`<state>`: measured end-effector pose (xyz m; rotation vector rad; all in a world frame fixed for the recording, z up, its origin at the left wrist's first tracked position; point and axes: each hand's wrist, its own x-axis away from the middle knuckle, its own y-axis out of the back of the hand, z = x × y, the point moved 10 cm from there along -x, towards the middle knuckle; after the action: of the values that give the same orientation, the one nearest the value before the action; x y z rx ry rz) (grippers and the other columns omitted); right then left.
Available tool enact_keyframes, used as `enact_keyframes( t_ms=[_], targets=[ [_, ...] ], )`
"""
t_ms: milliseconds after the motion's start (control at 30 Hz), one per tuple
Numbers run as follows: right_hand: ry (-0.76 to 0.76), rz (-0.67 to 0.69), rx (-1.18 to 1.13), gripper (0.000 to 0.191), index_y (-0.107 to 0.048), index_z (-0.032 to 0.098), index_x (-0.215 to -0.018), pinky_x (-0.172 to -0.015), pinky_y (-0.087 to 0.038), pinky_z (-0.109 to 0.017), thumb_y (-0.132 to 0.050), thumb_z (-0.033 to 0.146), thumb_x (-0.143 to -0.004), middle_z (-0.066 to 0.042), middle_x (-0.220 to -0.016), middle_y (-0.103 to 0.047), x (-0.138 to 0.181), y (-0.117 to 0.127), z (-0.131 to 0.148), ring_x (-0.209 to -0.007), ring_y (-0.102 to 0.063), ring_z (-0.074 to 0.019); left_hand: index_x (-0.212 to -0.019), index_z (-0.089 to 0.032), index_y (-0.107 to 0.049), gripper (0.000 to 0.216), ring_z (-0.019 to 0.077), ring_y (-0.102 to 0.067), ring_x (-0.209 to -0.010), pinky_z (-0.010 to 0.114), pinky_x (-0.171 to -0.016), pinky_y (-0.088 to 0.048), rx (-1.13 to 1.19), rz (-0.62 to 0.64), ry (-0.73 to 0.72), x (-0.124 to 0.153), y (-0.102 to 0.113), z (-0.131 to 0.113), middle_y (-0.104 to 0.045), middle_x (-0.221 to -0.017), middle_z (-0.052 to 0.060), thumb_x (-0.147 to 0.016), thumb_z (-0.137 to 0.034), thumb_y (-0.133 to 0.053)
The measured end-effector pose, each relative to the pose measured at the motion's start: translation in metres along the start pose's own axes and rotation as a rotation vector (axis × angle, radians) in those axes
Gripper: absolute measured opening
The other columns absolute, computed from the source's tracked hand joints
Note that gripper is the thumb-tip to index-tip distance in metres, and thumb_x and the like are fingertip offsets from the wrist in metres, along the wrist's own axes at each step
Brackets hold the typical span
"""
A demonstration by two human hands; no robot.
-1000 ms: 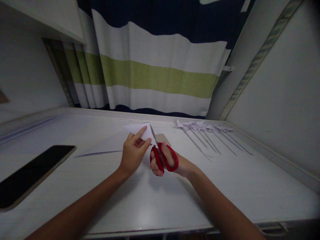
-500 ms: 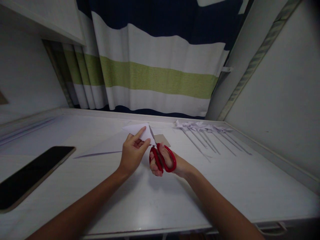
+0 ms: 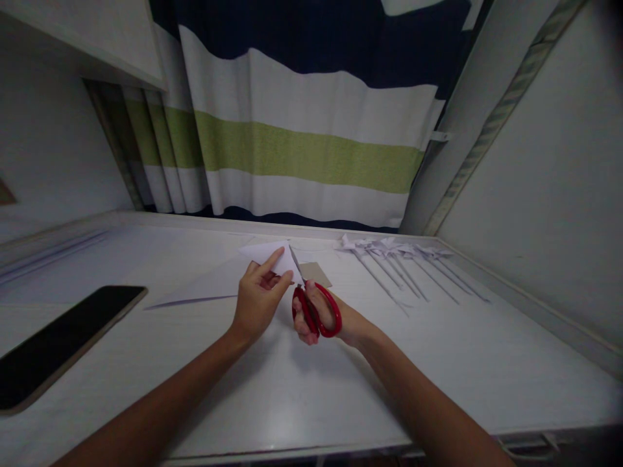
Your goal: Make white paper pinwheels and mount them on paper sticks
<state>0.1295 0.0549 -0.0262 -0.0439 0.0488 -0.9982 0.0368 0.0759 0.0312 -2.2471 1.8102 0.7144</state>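
Observation:
My left hand (image 3: 259,299) pinches a small folded piece of white paper (image 3: 270,253) above the white desk (image 3: 311,376), fingers closed on its lower edge. Close to its right, my right hand (image 3: 321,316) grips red-handled scissors (image 3: 316,310), fingers through the loops. The blades point up and away and meet the paper's right edge. Both forearms reach in from the bottom of the view.
A dark phone (image 3: 58,340) lies at the left of the desk. A larger white sheet (image 3: 199,285) and a small brown card (image 3: 315,272) lie behind my hands. Several white paper pinwheels on sticks (image 3: 399,263) lie at the back right. A striped curtain (image 3: 302,143) hangs behind.
The scissor handles have drawn closer together and the blades have edged further into the paper. My left hand holds its place.

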Motion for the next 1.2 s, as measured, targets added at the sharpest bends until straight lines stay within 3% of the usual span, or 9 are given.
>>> enact_keyframes(
  t_ms=[733,900,1067,1200],
  targets=[
    [-0.019,-0.043,0.057,0.047,-0.042,0.016,-0.069,-0.032,-0.030,-0.017,-0.029,0.061,-0.077,0.004,-0.041,-0.047,0.003,0.007,0.002,-0.031,-0.041,-0.0060,-0.114,-0.018,-0.051,0.051,0.0081,-0.053,-0.056,0.023,-0.064,-0.050,0.032,0.016,-0.038,-0.002,0.001,-0.002,-0.046,-0.068,-0.002,-0.065,-0.031,-0.061],
    [-0.016,-0.006,0.129,0.048,-0.041,0.016,-0.068,-0.032,-0.027,-0.017,-0.028,0.061,-0.077,0.003,-0.042,-0.047,0.003,0.006,0.000,-0.032,-0.041,-0.0058,-0.101,-0.020,-0.061,0.037,0.0080,-0.042,-0.050,0.021,-0.052,-0.042,-0.084,-0.105,-0.097,-0.011,0.018,0.001,-0.047,-0.059,-0.002,-0.068,-0.036,-0.058],
    [-0.012,0.022,0.086,0.047,-0.043,0.015,-0.071,-0.034,-0.028,-0.017,-0.030,0.060,-0.077,0.004,-0.044,-0.046,0.004,0.003,0.000,-0.034,-0.040,-0.0055,-0.091,-0.019,-0.066,0.028,0.0112,-0.052,-0.059,0.022,-0.057,-0.043,-0.014,-0.159,-0.114,-0.013,0.024,0.005,-0.062,-0.069,0.002,-0.068,-0.033,-0.058],
    [-0.029,0.053,0.090,0.048,-0.049,0.013,-0.077,-0.036,-0.027,-0.016,-0.036,0.060,-0.075,0.003,-0.049,-0.047,0.004,-0.001,0.004,-0.040,-0.040,-0.0054,-0.090,-0.019,-0.066,0.026,0.0101,-0.051,-0.057,0.021,-0.057,-0.043,-0.028,-0.187,-0.120,-0.012,0.027,0.008,-0.064,-0.069,0.002,-0.068,-0.031,-0.059]
  ],
)
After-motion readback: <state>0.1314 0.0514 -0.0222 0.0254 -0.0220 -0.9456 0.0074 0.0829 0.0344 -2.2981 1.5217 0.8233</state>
